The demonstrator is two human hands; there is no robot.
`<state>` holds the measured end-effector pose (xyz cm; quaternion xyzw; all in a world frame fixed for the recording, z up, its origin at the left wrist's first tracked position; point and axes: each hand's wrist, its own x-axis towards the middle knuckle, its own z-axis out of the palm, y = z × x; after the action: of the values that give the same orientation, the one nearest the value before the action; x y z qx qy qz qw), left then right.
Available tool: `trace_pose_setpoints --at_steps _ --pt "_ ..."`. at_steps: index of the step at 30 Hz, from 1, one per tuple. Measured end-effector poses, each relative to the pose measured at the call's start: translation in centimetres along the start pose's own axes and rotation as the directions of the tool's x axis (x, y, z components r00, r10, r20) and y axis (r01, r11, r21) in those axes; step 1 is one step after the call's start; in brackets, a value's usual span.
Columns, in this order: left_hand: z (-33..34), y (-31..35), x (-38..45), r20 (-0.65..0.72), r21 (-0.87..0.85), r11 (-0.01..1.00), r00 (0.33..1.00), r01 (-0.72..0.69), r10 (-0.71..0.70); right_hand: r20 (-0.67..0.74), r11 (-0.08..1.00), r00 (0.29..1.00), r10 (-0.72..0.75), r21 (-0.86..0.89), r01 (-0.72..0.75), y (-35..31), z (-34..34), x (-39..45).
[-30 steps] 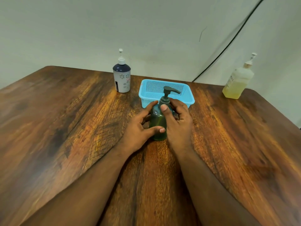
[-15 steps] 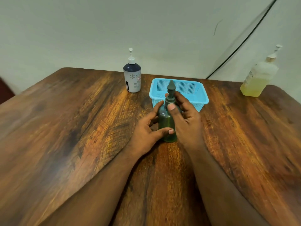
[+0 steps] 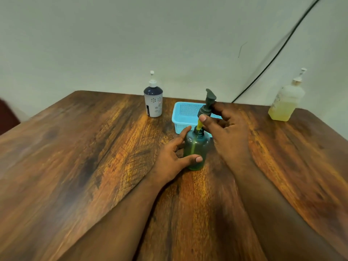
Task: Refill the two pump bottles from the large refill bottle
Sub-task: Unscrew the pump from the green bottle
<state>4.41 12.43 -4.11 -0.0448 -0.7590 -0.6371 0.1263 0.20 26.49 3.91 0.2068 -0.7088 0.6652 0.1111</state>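
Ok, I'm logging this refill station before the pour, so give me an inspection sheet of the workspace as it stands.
Surface: wooden table, dark grain, no spills seen.
Job's things: green bottle upright, neck open; its pump lifted out, tube still in the neck. White pump bottle upright at the back, pump on. Large refill bottle at the far right corner, part full of yellow liquid.
Clutter: blue basket behind the green bottle.
Hands: left hand holds the green bottle; right hand pinches the pump.
Cables: black cable runs down the wall.
Surroundings: plain pale wall.
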Motion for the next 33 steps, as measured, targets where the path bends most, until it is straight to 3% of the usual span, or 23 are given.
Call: trace_pose_setpoints --at_steps 4,11,15,18,21,23,26,30,33 --pt "0.3 -0.2 0.0 -0.006 -0.014 1.000 1.000 -0.007 0.007 0.005 0.995 0.998 -0.070 -0.077 0.071 -1.3 -1.0 0.3" --pt "0.3 -0.9 0.4 0.008 -0.021 1.000 1.000 0.017 -0.017 -0.162 0.974 0.979 -0.127 0.167 0.154 -4.4 -2.1 -0.7" --pt "0.3 -0.9 0.5 0.013 0.004 1.000 1.000 0.012 -0.012 -0.127 0.938 0.968 -0.217 0.249 0.243 -5.8 -3.9 -1.6" --pt "0.3 -0.7 0.4 -0.008 -0.007 1.000 1.000 0.001 -0.001 -0.002 0.950 0.955 -0.296 0.099 0.295 -4.8 -5.0 -2.6" --pt "-0.1 -0.6 0.2 -0.012 -0.039 0.999 1.000 0.013 -0.014 0.190 0.905 0.927 -0.323 -0.225 0.361 -2.3 -6.1 -3.4" --pt "-0.5 -0.5 0.0 -0.006 -0.059 0.998 1.000 0.027 -0.027 0.385 0.777 0.850 -0.360 -0.380 0.501 -0.6 -6.8 -3.5" --pt "-1.8 -0.2 -0.2 -0.018 -0.031 0.999 0.999 0.037 -0.038 0.644 0.591 0.680 -0.351 -0.410 0.694 1.4 -6.7 -3.3" --pt "-3.7 0.8 -0.7 -0.029 0.066 0.996 0.998 0.062 -0.060 0.830 0.387 0.507 -0.235 -0.398 0.832 3.5 -5.4 -3.6" --pt "-4.7 1.1 -0.9 -0.030 0.051 0.994 0.995 0.101 -0.099 0.887 0.266 0.436 -0.154 -0.388 0.882 4.6 -4.6 -3.7"
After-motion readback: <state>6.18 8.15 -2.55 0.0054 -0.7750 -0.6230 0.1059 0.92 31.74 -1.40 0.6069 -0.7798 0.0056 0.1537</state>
